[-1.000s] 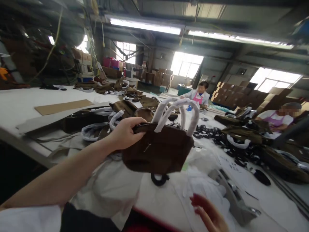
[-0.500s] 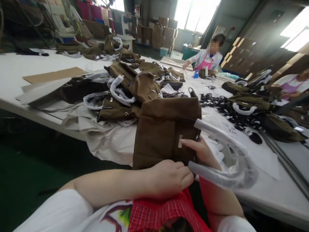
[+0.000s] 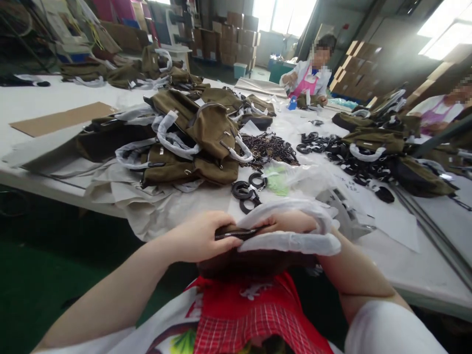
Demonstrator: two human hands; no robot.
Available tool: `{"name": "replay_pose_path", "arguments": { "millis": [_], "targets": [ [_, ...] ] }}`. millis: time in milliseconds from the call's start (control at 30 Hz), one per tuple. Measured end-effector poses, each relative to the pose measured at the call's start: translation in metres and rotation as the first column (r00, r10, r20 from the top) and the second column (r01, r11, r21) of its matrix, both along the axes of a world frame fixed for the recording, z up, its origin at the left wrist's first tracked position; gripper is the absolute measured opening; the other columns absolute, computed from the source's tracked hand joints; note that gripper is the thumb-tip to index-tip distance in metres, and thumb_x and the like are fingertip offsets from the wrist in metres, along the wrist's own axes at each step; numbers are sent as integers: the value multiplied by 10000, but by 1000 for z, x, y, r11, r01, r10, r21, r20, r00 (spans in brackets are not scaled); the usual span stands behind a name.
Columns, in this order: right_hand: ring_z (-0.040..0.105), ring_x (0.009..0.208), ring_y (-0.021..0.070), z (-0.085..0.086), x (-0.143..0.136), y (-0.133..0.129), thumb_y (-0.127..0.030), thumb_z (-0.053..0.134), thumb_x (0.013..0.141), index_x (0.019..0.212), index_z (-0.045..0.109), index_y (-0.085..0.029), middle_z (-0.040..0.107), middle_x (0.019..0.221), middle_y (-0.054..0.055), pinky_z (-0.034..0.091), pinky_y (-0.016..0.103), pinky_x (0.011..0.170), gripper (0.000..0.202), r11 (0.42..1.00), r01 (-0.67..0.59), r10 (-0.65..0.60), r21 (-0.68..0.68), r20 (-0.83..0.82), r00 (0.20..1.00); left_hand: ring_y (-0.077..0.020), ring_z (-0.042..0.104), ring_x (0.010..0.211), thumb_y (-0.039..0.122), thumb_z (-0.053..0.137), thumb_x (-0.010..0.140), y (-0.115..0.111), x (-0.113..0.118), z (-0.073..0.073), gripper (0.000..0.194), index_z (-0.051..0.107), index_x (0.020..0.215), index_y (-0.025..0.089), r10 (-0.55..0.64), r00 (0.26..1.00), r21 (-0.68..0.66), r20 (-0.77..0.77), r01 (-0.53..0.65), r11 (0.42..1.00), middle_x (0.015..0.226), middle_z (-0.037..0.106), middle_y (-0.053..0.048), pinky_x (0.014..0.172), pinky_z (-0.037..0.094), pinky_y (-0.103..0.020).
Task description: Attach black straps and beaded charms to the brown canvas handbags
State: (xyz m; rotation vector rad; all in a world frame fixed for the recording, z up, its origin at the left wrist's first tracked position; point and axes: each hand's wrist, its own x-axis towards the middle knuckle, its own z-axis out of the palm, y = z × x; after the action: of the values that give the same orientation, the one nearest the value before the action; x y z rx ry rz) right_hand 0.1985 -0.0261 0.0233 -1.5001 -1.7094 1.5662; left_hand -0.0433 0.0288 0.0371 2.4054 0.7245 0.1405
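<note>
Close to my red apron, a brown handbag [image 3: 254, 263] is held upright with its zipped top edge facing me. My left hand [image 3: 206, 236] grips the left end of that edge, thumb in front and fingers behind. Between my hands runs a dark metal zipper [image 3: 236, 234]. My right hand [image 3: 287, 222] is closed at the zipper's right part, partly hidden behind the bag's handles [image 3: 291, 242], which are wrapped in white plastic. What exactly its fingertips pinch is hard to see. Just beyond the bag lie coiled black straps [image 3: 249, 191].
A pile of olive-brown handbags [image 3: 214, 130] lies on the white table [image 3: 184, 209], beside a heap of chains [image 3: 271, 150]. More bags [image 3: 376, 142] and black straps are at right. A cardboard sheet [image 3: 62, 118] lies at left. Two people in pink aprons [image 3: 304, 86] work across the table.
The handbag has been tipped and lowered toward me, from its broad face showing to its zipped top edge showing. My left hand has moved left to the zipper's end; the handles now lie over my right hand.
</note>
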Motion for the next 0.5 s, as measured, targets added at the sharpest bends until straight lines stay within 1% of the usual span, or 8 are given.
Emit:
{"name": "replay_pose_path", "arguments": {
  "millis": [100, 167, 233, 300, 367, 433, 467, 500],
  "targets": [
    [656, 1009, 206, -3, -12, -2, -303, 575, 867, 1042, 737, -163, 737, 1059, 30, 495, 225, 893, 277, 961, -267, 266, -65, -25, 964, -166, 596, 707, 570, 553, 813, 13, -2, -17, 423, 707, 895, 184, -152, 987, -288, -54, 130, 949, 778, 684, 2, 620, 429, -226],
    [646, 1036, 198, -3, -19, -6, -311, 512, 909, 1116, 706, -148, 710, 1144, 52, 492, 231, 910, 327, 950, -309, 308, -39, -31, 951, -158, 594, 694, 568, 570, 797, 14, 0, -25, 429, 711, 916, 180, -182, 983, -371, -39, 155, 916, 764, 686, 13, 614, 421, -214],
    [655, 980, 185, 1, -24, -8, -303, 465, 932, 1097, 706, -143, 716, 1114, 64, 503, 244, 890, 333, 937, -348, 348, 20, 25, 937, -153, 597, 671, 515, 561, 817, 8, 3, -28, 374, 715, 903, 185, -198, 979, -380, -48, 165, 910, 748, 695, 12, 602, 412, -212],
    [660, 872, 175, 8, -24, -8, -300, 451, 935, 975, 733, -159, 736, 976, 56, 520, 263, 832, 318, 927, -356, 338, 120, 149, 929, -159, 609, 666, 404, 524, 851, 2, 7, -27, 289, 716, 869, 190, -157, 986, -286, -48, 137, 948, 758, 712, -6, 610, 412, -224],
    [658, 787, 174, 19, -13, -7, -336, 481, 921, 868, 737, -183, 726, 849, 34, 534, 281, 760, 303, 927, -286, 228, 243, 240, 944, -175, 631, 708, 299, 479, 867, -3, 10, -20, 256, 714, 857, 198, -62, 998, -120, -2, 62, 991, 801, 727, -30, 643, 420, -242],
    [663, 765, 185, 34, 7, -7, -384, 480, 924, 871, 727, -190, 717, 835, 41, 535, 298, 693, 319, 925, -127, 31, 359, 262, 965, -184, 643, 738, 276, 456, 886, -4, 10, -12, 263, 708, 867, 206, 13, 998, 16, 65, -14, 1000, 819, 729, -39, 657, 421, -253],
    [664, 768, 191, 42, 20, -9, -401, 468, 930, 888, 723, -189, 716, 849, 57, 528, 305, 674, 334, 885, -14, -128, 466, 271, 954, -185, 644, 737, 288, 448, 899, -4, 9, -7, 271, 705, 870, 207, 41, 995, 65, 91, -47, 997, 812, 725, -39, 648, 416, -255],
    [664, 782, 197, 51, 32, -11, -408, 461, 935, 903, 718, -183, 714, 872, 80, 519, 314, 667, 343, 801, 76, -288, 594, 270, 919, -184, 643, 730, 307, 442, 911, -3, 9, -4, 281, 703, 875, 207, 67, 992, 101, 106, -78, 992, 801, 720, -38, 637, 411, -256]
  ]
}}
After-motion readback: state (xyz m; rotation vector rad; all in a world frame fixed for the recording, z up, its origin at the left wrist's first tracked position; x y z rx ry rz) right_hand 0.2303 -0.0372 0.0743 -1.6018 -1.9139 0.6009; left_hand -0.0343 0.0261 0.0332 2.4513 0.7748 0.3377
